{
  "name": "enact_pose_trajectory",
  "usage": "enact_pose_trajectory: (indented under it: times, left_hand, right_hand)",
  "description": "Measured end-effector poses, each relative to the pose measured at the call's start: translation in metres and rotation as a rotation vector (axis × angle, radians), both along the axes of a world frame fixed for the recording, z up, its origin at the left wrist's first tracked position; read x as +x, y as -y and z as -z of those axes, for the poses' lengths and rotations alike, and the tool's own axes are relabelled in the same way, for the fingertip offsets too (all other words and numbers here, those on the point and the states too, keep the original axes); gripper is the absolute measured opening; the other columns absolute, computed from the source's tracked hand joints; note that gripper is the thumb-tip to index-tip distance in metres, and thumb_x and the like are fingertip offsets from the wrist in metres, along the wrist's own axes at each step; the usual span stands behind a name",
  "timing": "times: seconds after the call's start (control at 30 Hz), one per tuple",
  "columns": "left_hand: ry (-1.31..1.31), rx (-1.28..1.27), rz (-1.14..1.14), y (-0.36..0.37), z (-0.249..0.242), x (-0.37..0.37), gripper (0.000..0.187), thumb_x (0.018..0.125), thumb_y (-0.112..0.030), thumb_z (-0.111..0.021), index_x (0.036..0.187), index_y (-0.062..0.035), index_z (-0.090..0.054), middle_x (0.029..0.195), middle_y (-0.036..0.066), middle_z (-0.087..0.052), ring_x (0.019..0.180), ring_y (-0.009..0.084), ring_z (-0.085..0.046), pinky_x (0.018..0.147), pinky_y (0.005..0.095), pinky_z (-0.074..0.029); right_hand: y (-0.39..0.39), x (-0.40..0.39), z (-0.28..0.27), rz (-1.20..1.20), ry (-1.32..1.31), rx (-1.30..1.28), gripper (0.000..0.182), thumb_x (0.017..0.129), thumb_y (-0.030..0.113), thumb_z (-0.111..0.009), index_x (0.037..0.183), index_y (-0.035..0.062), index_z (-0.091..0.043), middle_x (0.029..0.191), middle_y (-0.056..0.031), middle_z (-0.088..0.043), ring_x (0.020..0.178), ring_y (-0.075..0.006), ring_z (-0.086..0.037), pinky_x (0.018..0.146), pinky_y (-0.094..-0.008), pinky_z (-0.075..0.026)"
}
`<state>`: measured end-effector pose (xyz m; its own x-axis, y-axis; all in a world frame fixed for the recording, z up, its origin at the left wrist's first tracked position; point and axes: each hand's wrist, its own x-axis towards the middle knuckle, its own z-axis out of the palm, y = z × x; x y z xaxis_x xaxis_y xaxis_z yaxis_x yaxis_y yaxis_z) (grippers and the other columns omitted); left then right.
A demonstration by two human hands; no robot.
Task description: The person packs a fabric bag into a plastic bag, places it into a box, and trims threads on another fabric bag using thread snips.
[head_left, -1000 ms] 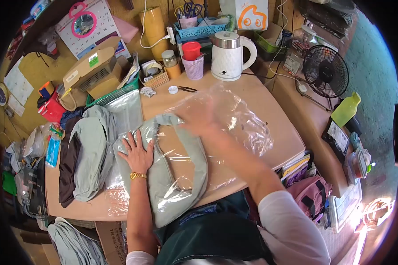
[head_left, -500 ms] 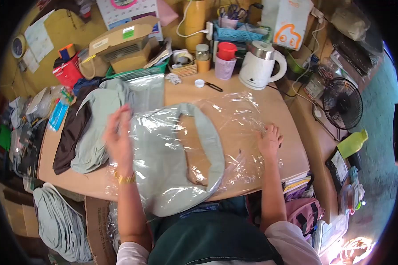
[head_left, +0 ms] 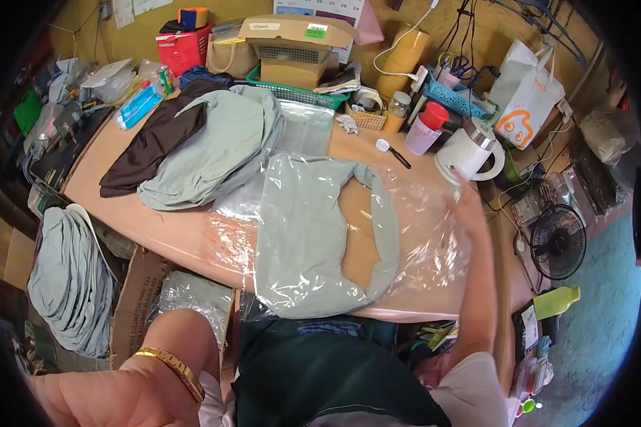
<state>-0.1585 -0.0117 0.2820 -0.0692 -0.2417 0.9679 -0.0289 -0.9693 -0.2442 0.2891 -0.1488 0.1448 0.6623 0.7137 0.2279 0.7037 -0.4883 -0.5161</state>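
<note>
A pale grey-green cloth shoulder bag point(head_left: 303, 228) with a wide curved strap lies flat in a clear plastic sleeve point(head_left: 434, 242) on the table. Beyond the sleeve's right side is my right hand point(head_left: 466, 206), raised and slightly blurred, fingers apart and nothing in them. Its fingertips overlap the base of the white kettle point(head_left: 463, 153) in this view. My left hand point(head_left: 114, 395) looms close to the camera at the lower left, palm showing, its fingers cut off by the view's edge. Left of the sleeve, more grey-green cloth point(head_left: 210, 146) rests against dark brown cloth point(head_left: 157, 139).
Flat clear plastic sleeves point(head_left: 306, 128) lie behind the cloth. Along the back stand a cardboard box point(head_left: 295, 43), a lilac cup point(head_left: 421, 136) and a jar point(head_left: 397, 110). Folded grey-green cloth point(head_left: 71, 277) hangs at left, beside an open carton point(head_left: 139, 302). A fan point(head_left: 558, 242) is at right.
My left hand has left the bag and swung down left toward the camera. My right hand has lifted off the plastic toward the kettle. The view has turned left.
</note>
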Motion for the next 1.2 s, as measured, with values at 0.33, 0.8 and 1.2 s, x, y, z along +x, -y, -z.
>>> enact_pose_trajectory:
  times: [0.33,0.8,1.2]
  left_hand:
    - [0.360,-0.143,0.045,-0.011,0.019,0.001,0.023,0.096,-0.026,-0.051,0.116,-0.0171,-0.057,0.112,-0.003,-0.060,0.110,0.0136,-0.051,0.106,0.0363,-0.026]
    - [-0.465,-1.330,0.644,-0.090,0.180,0.106,0.057,0.091,-0.025,-0.065,0.139,-0.0098,-0.041,0.117,0.007,-0.055,0.104,0.0155,-0.054,0.085,0.0326,-0.049]
    - [-0.737,-0.834,-0.428,-0.145,0.224,0.055,0.018,0.077,-0.002,-0.068,0.095,-0.0012,-0.066,0.094,0.014,-0.054,0.091,0.0317,-0.058,0.077,0.0387,-0.048]
  right_hand:
    - [-0.101,-0.009,-0.195,-0.106,0.350,0.233,0.054,0.086,0.015,-0.057,0.138,0.0070,-0.046,0.131,-0.0114,-0.053,0.109,-0.0201,-0.053,0.092,-0.0330,-0.043]
    - [-0.026,0.053,-0.216,0.076,0.639,0.394,0.044,0.094,0.023,-0.047,0.133,0.0032,-0.048,0.128,-0.0174,-0.054,0.113,-0.0288,-0.053,0.095,-0.0387,-0.040]
    - [0.075,-0.010,0.154,0.128,0.227,-0.052,0.036,0.087,0.014,-0.059,0.121,0.0055,-0.056,0.115,-0.0221,-0.062,0.104,-0.0373,-0.060,0.086,-0.0460,-0.047]
